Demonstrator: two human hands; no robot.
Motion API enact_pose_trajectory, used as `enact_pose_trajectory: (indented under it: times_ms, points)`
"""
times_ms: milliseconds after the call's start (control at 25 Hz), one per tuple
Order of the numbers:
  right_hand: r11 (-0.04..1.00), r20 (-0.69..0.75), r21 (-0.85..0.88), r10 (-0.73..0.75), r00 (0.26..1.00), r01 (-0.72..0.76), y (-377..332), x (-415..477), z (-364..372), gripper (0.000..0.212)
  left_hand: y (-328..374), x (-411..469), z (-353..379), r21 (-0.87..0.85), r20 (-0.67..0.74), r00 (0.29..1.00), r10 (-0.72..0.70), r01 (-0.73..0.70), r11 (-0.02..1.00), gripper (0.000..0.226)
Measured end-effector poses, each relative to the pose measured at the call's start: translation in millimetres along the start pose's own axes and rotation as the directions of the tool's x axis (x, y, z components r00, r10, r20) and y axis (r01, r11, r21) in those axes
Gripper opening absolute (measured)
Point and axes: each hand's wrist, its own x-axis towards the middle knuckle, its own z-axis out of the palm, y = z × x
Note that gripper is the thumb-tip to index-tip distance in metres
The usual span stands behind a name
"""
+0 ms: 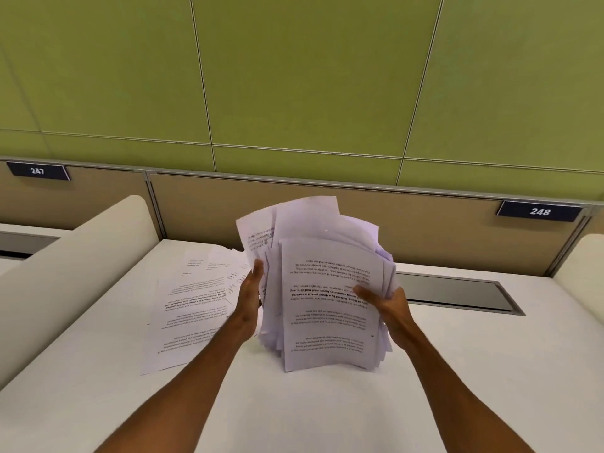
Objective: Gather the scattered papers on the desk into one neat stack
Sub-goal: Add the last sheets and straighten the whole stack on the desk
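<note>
Paper bundle point(330, 302) white with a faint lilac cast, rows of black print, one bold line mid-page. Loose sheets point(192, 308) white, same black rows. Counter point(327, 413) plain off-white. Wall panels point(294, 76) olive green, pale seams. Divider point(425, 223) tan. Number plates point(539, 211) navy, white numerals.

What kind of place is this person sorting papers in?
Probably a library or study hall: a dark plate reading 247 and another reading 248 on the tan back panel, a cream rounded divider beside the white desk, and a grey metal hatch in it.
</note>
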Motion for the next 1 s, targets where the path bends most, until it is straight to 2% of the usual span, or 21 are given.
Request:
enact_pose_trajectory:
  times_ms: [80, 160, 240, 320, 360, 440, 480, 520, 600, 680, 720, 840, 920, 1000]
  points:
    - [1.000, 0.026, 0.019, 0.000, 1.000, 0.000, 3, 0, -2, 0.038, 5, -2, 7, -0.058, -0.090, 0.994, 0.054, -0.059, 0.997, 0.063]
    - [1.000, 0.062, 0.022, -0.007, 0.998, 0.006, 3, 1, -3, 0.043, 5, -7, 13, -0.072, -0.130, 0.988, 0.088, -0.098, 0.993, 0.044]
    - [1.000, 0.062, 0.000, 0.007, 0.998, -0.007, 4, 2, -4, 0.043, 0, -7, 13, -0.028, -0.049, 0.997, 0.064, -0.065, 0.997, 0.039]
    - [0.998, 0.042, -0.057, 0.025, 0.999, -0.023, 7, 4, -6, 0.043, -9, -5, 5, -0.066, 0.036, 0.998, 0.042, -0.039, 0.997, 0.044]
    - [0.996, 0.039, -0.081, 0.032, 0.999, -0.029, 10, 6, -7, 0.045, -14, -2, 1, -0.016, 0.047, 0.997, 0.066, -0.065, 0.998, 0.050]
    - [0.995, 0.035, -0.090, 0.033, 0.999, -0.030, 13, 7, -6, 0.045, -21, -6, 2, 0.293, 0.073, 0.993, 0.089, -0.107, 0.950, 0.080]
    - [0.997, 0.026, -0.080, 0.018, 0.999, -0.016, 15, 8, -4, 0.041, -25, -8, 8, 0.415, 0.039, 0.996, 0.081, -0.090, 0.905, 0.084]
    - [0.998, 0.010, -0.068, -0.003, 1.000, 0.004, 16, 9, -2, 0.036, -27, -10, 15, 0.439, -0.019, 0.994, 0.104, -0.085, 0.894, 0.080]
    - [0.998, -0.037, -0.038, -0.050, 0.998, 0.049, 15, 11, 0, 0.029, -27, -10, 25, 0.353, -0.098, 0.970, 0.221, -0.174, 0.919, 0.054]
    - [0.996, -0.090, -0.010, -0.086, 0.992, 0.085, 11, 17, -1, 0.026, -19, -1, 31, 0.289, -0.066, 0.956, 0.285, -0.255, 0.923, 0.040]
    - [0.995, -0.106, -0.004, -0.101, 0.989, 0.101, 8, 19, -3, 0.025, -13, 3, 34, 0.297, -0.027, 0.952, 0.304, -0.283, 0.912, 0.041]
    - [0.994, -0.107, -0.013, -0.112, 0.988, 0.111, 4, 23, -8, 0.035, 1, 15, 40, 0.428, 0.094, 0.929, 0.359, -0.363, 0.828, 0.074]
    - [0.995, -0.094, -0.035, -0.094, 0.991, 0.091, 8, 24, -12, 0.038, -4, 21, 41, 0.482, 0.067, 0.956, 0.284, -0.280, 0.830, 0.091]
    - [0.992, -0.047, -0.108, -0.077, 0.996, 0.072, 17, 24, -16, 0.038, -19, 22, 40, 0.450, 0.022, 0.986, 0.164, -0.156, 0.879, 0.089]
